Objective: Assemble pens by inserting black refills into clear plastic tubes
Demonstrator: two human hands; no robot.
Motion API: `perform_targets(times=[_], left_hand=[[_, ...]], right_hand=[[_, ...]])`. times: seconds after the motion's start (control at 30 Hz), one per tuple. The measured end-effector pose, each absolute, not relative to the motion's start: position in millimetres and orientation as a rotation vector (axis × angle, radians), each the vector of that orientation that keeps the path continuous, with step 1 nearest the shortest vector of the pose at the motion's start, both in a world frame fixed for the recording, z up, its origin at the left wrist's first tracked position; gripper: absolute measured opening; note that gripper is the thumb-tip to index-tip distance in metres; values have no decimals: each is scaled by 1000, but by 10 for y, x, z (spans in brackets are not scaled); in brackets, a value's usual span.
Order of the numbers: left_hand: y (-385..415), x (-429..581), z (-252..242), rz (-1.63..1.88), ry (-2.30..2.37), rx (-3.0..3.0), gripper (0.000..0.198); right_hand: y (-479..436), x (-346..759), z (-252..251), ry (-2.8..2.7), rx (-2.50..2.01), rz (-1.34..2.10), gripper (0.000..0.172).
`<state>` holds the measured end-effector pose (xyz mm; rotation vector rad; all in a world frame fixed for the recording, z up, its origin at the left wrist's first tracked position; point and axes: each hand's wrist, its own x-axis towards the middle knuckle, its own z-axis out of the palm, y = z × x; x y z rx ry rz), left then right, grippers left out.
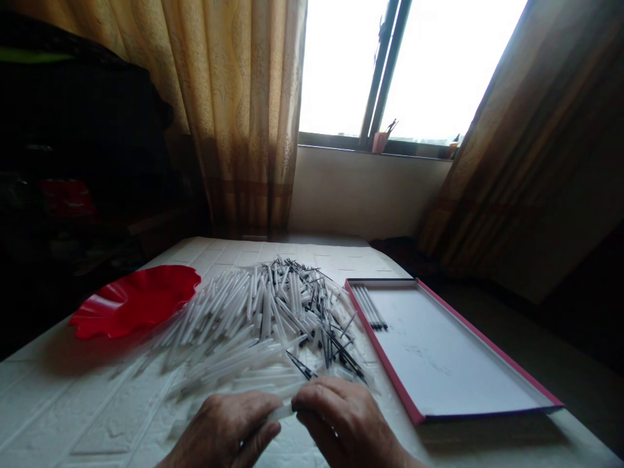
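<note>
My left hand (227,422) is closed, thumb and fingers pinching a translucent white plastic tube (281,412) that looks like a pen barrel. Its right end meets the fingertips of my right hand (344,413), which are closed on a small dark piece (294,407) there, mostly hidden by the fingers. Just beyond both hands spreads a heap of similar translucent tubes (219,305). Thin black sticks (346,354) with pointed ends lie mixed among them, mostly on the heap's right side and at its far end.
To the right lies a shallow pink-edged tray (402,383) with a white inside; several tubes with black ends (370,309) are lined up in its far left corner. A red wavy-rimmed dish (136,302) stands at the left. The table (102,416) has a white brick-pattern cover.
</note>
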<state>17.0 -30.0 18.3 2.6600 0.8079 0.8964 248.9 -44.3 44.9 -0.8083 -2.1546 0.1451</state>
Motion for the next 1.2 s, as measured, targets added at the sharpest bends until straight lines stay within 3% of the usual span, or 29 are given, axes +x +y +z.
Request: perform_targets(times=[0.97,1.2], left_hand=[[-336,175,260,832,811,2672,32],[-308,171,163,864,820,2671,35]], right_hand=[[-457,2505,401,-2237,-876,88,20],[-449,2450,398,-2208,-859,-48,36]])
